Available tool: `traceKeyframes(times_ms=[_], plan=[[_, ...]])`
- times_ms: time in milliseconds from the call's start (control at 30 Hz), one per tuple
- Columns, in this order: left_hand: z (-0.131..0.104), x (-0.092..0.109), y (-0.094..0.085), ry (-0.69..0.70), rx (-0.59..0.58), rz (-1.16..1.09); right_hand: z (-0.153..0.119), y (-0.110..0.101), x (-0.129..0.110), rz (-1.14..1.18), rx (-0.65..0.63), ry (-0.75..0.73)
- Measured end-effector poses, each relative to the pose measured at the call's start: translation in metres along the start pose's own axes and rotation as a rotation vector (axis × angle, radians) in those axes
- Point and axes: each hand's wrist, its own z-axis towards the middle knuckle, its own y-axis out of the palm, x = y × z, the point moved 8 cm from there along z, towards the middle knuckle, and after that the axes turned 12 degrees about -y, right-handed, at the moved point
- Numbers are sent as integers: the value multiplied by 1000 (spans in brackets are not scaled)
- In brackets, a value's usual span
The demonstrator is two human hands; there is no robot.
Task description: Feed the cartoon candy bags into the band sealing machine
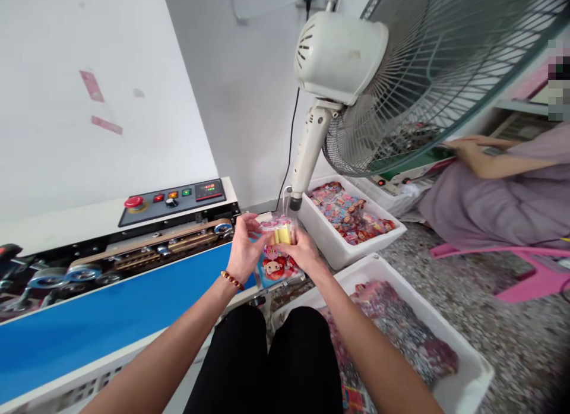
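Note:
Between my hands is a small clear packet [283,234] with yellow contents and a pink and white upper part. My left hand [246,247], with a beaded bracelet on its wrist, pinches the packet's left side. On the right side, my right hand [303,247] holds the same packet, thumb toward the yellow part. Just below the packet lies a printed bag [276,268] with a red-haired cartoon figure, at the end of the blue conveyor belt [146,307].
A sealing machine with a control panel [173,200] runs along the left. White bins [342,256] of colourful packets stand at right, one nearer bin [472,372] beside my knees. A fan [341,57] hangs above. Another person [499,176] sits at far right near a pink chair [525,277].

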Motion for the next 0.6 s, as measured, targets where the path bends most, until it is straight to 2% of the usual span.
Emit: traceKeyframes(times_ms=[100,367,467,600], plan=[[-2,11,6,107,-58,189,-4,-3,2,-72,28,-14],[12,17,17,76,-250,452,-6,-7,11,-130,64,-25],[17,16,13,47,-250,472,-6,-6,11,-106,59,-27],[20,13,11,81,-237,580,-6,-5,13,-75,57,-2]])
